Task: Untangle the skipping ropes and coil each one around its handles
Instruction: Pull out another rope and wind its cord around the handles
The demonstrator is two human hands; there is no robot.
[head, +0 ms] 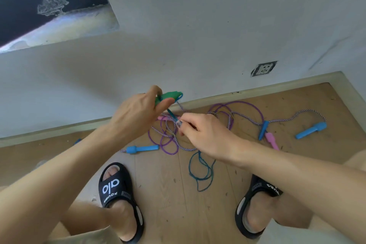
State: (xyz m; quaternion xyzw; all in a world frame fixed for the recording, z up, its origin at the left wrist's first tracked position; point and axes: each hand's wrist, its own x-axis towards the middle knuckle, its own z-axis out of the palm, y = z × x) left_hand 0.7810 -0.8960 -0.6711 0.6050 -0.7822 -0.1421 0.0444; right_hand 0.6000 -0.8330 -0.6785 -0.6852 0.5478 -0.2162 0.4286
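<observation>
Above the floor tangle, left hand (136, 109) grips green handles (168, 96) w/ right hand (206, 132) pinching teal rope (172, 115) just below.

Soft, even daylight — bright, no glare. A broad faint shadow falls across the wall (83, 59). Wide-angle lens bends the skirting board (277, 90) at the edges — detail is slightly soft throughout.

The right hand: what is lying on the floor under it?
Under the right hand lie loops of the purple rope and the striped rope, tangled on the wooden floor, with a pink handle poking out. How the ropes cross beneath the hand is covered.
</observation>
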